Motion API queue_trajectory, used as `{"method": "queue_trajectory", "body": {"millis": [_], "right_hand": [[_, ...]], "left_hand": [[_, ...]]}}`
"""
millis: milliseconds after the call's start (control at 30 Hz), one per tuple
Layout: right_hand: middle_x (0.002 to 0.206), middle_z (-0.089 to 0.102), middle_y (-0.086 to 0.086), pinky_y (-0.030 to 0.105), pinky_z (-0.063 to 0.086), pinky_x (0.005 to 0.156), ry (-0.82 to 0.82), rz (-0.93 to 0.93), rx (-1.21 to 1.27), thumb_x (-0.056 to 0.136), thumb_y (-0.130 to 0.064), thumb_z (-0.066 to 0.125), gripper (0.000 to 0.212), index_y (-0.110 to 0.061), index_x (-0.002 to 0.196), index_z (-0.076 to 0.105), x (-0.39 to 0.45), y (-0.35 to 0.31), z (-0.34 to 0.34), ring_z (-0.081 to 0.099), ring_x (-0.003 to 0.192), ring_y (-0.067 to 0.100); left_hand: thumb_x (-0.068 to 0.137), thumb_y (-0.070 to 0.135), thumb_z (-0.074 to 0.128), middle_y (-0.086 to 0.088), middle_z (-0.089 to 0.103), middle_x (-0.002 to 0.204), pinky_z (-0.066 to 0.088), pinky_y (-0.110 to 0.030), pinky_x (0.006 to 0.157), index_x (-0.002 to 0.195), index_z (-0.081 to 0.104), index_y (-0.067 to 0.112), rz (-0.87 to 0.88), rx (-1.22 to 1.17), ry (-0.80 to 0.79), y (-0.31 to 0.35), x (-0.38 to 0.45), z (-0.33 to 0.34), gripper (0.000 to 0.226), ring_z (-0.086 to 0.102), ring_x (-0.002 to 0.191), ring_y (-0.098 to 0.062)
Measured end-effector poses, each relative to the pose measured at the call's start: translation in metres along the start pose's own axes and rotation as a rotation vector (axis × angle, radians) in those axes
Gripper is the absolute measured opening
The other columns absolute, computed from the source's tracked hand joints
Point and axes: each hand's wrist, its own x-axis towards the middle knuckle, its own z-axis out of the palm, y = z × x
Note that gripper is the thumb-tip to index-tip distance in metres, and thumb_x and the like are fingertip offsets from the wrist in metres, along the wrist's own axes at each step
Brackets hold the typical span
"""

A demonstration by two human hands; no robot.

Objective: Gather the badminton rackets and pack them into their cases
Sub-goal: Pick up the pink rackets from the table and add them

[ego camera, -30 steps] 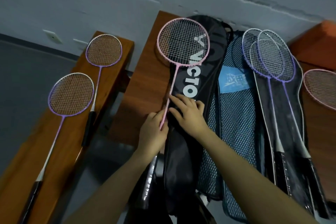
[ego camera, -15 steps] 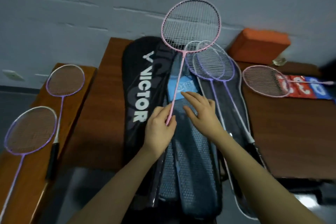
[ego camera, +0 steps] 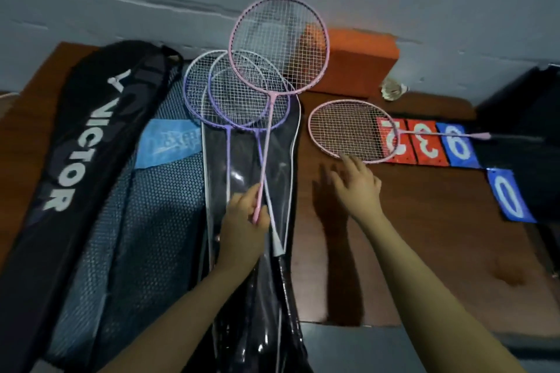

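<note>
Item: pink racket [ego camera: 278,45], in the air. The left hand [ego camera: 242,221] holds it low on the thin shaft, fingers and thumb curled tight round the rod, head tipped up and away over the far edge of the tabletop [ego camera: 424,236]. Judged reason: carried clear of the cases so a second racket can be collected beside it.

Item: second pink racket [ego camera: 353,130], flat on the tabletop, head toward the person's middle, shaft running off to the right across the number cards [ego camera: 427,142]. The right hand [ego camera: 359,188] reaches for it with fingers spread and nearly straight; the grip is wide open and holds nothing. The fingertips [ego camera: 348,159] are at the near rim of the head; contact cannot be told.

Item: two purple rackets [ego camera: 239,100], heads overlapped, lying on a clear plastic case [ego camera: 291,136] with a white edge. Judged as staged for packing, not yet enclosed.

Item: black case [ego camera: 75,145], lettered VICTOR, lying lengthwise at the left of the tabletop.

Item: mesh case [ego camera: 151,206] with a blue label, between the black case and the clear one, partly under both.

Item: orange block [ego camera: 360,57], at the back against the wall.

Item: shuttlecock [ego camera: 394,91], just right of the block, blurred.
</note>
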Motion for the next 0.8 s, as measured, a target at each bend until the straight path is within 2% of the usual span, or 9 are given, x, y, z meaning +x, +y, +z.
{"method": "queue_trajectory", "body": {"millis": [133, 267, 400, 533, 667, 800], "right_hand": [[0.155, 0.019, 0.008, 0.050, 0.014, 0.110, -0.108, 0.032, -0.095, 0.092, -0.044, 0.046, 0.058, -0.028, 0.145, 0.027, 0.033, 0.040, 0.012, 0.019, 0.140, 0.030], [0.156, 0.013, 0.010, 0.050, 0.005, 0.112, -0.168, -0.013, -0.245, 0.092, -0.049, 0.042, 0.061, -0.030, 0.146, 0.021, 0.043, 0.059, 0.025, 0.008, 0.142, 0.032], [0.146, 0.031, 0.014, 0.049, 0.019, 0.106, -0.135, -0.117, -0.280, 0.090, -0.048, 0.047, 0.057, -0.029, 0.142, 0.033, 0.026, 0.057, 0.025, 0.024, 0.135, 0.035], [0.137, 0.041, 0.014, 0.048, 0.027, 0.099, -0.147, -0.190, -0.282, 0.089, -0.046, 0.050, 0.051, -0.028, 0.136, 0.043, -0.002, 0.046, 0.029, 0.035, 0.124, 0.037], [0.137, 0.038, 0.012, 0.046, 0.027, 0.099, -0.214, -0.158, -0.265, 0.091, -0.048, 0.045, 0.051, -0.030, 0.139, 0.039, -0.022, 0.030, 0.030, 0.033, 0.122, 0.036], [0.139, 0.035, 0.008, 0.046, 0.027, 0.099, -0.257, -0.148, -0.243, 0.093, -0.048, 0.042, 0.052, -0.030, 0.141, 0.035, -0.030, 0.016, 0.031, 0.031, 0.123, 0.035]], "left_hand": [[0.083, 0.005, 0.059, 0.002, 0.049, 0.080, 0.040, -0.012, 0.066, 0.125, 0.052, 0.019, -0.004, 0.014, -0.028, 0.009, -0.001, 0.025, 0.044, 0.049, 0.070, -0.006], [0.085, 0.006, 0.060, 0.004, 0.049, 0.090, 0.038, -0.006, 0.070, 0.126, 0.051, 0.013, 0.028, 0.068, -0.023, 0.011, 0.000, 0.041, 0.043, 0.048, 0.073, 0.003], [0.085, 0.004, 0.061, 0.001, 0.053, 0.099, 0.041, -0.005, 0.078, 0.127, 0.052, 0.010, 0.041, 0.069, 0.029, 0.010, -0.005, 0.046, 0.044, 0.049, 0.080, 0.004], [0.086, 0.007, 0.060, -0.003, 0.057, 0.102, 0.045, -0.020, 0.085, 0.127, 0.053, 0.012, 0.017, 0.070, 0.040, 0.011, -0.007, 0.041, 0.043, 0.052, 0.089, -0.006], [0.086, 0.009, 0.060, 0.000, 0.059, 0.098, 0.048, -0.026, 0.081, 0.127, 0.054, 0.016, -0.015, 0.078, 0.014, 0.004, -0.016, 0.026, 0.043, 0.058, 0.087, -0.012], [0.084, 0.011, 0.062, 0.003, 0.053, 0.087, 0.046, -0.028, 0.070, 0.127, 0.054, 0.018, -0.006, 0.235, -0.020, -0.009, -0.023, 0.017, 0.044, 0.055, 0.077, -0.015]]}}
